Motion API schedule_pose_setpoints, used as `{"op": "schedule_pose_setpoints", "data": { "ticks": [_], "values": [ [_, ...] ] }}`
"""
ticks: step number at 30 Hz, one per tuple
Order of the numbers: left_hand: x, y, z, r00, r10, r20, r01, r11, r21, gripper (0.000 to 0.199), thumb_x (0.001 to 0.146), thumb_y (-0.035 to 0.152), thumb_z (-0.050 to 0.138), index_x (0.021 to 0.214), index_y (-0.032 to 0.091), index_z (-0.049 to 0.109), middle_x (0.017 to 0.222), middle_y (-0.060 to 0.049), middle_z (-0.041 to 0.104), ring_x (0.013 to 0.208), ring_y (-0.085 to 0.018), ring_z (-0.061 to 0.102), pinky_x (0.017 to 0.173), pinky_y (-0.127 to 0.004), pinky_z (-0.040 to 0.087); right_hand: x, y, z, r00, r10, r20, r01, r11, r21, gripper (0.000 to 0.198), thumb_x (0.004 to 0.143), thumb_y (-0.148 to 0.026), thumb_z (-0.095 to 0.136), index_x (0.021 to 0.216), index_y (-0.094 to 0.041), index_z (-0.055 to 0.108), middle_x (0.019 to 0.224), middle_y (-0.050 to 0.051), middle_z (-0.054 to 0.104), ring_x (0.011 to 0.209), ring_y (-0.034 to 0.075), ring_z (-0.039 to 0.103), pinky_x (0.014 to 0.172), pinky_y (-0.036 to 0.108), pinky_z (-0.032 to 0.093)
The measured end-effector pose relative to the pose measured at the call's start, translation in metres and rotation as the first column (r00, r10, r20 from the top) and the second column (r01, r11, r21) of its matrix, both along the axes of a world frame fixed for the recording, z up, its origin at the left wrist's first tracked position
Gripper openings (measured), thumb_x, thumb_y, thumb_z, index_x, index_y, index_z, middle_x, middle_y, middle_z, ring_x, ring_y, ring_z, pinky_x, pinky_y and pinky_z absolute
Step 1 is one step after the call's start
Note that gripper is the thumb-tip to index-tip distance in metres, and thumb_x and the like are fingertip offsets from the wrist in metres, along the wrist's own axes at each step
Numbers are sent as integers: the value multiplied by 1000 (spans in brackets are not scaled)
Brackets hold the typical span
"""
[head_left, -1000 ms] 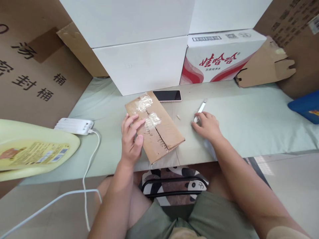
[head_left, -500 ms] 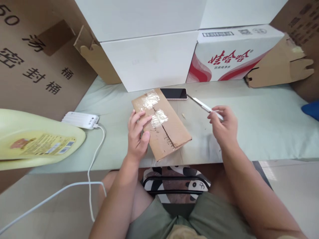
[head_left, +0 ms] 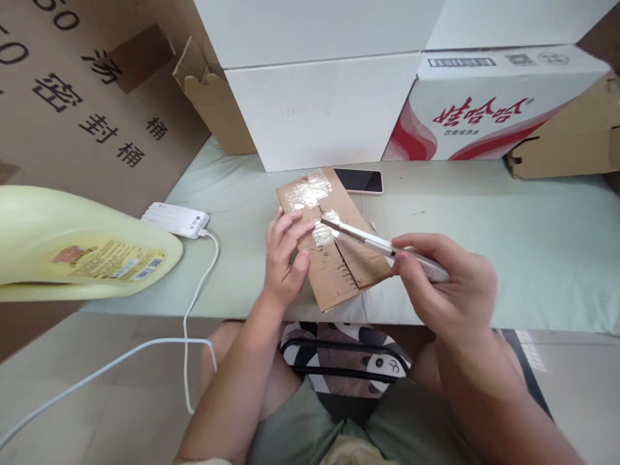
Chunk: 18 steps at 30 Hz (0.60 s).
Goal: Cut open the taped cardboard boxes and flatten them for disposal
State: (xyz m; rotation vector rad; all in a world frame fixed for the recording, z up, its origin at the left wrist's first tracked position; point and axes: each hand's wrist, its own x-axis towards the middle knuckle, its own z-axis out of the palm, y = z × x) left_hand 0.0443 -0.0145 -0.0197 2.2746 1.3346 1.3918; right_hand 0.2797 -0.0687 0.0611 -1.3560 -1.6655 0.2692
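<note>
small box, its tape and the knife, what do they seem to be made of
Small box: matte brown cardboard, judging by its creased flaps and scuffed surface.
Tape: clear, glossy plastic film, most likely, since it wrinkles and catches bright glints.
Knife: smooth white handle, probably plastic, though painted metal is possible; the thin, darker blade looks like metal.

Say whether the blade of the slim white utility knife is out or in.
Out: a long, dark metal blade projects from the white handle in the right hand.
</note>
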Motion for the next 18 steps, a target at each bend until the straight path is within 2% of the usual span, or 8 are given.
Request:
{"op": "schedule_pose_setpoints", "data": {
  "ticks": [4,9,13,18],
  "values": [
    [0,-1,1,1000,-4,-9,4,1000,-1,47,105,53,30,128,26,62,140,-9,60,138,-26,54,129,-54,29,0,1,-3,995,-22,92,17,999,52,11,92,-19,63,92,-24,73,57,-5,62,42,8,49,45,22,41],
    [0,-1,0,1000,17,-17,-17,1000,-19,49,105,54,30,127,26,62,140,-9,60,138,-27,53,129,-55,28,-5,1,-2,986,44,158,-55,996,67,15,93,-19,59,93,-22,74,60,-2,67,41,8,50,43,22,40],
    [1,-1,-1,1000,-4,13,4,1000,2,45,105,51,32,127,26,62,139,-8,60,138,-26,53,130,-54,27,-8,1,1,991,44,125,-51,998,48,16,92,-16,59,91,-21,74,53,-5,62,38,6,44,39,20,35],
    [2,-1,-1,1000,14,-1,-14,1000,-26,49,104,53,29,126,26,63,138,-9,61,138,-27,53,130,-55,25,-9,3,0,994,37,103,-38,999,7,18,90,-18,58,88,-20,75,52,-5,61,38,7,44,39,21,34]
  ]
}}
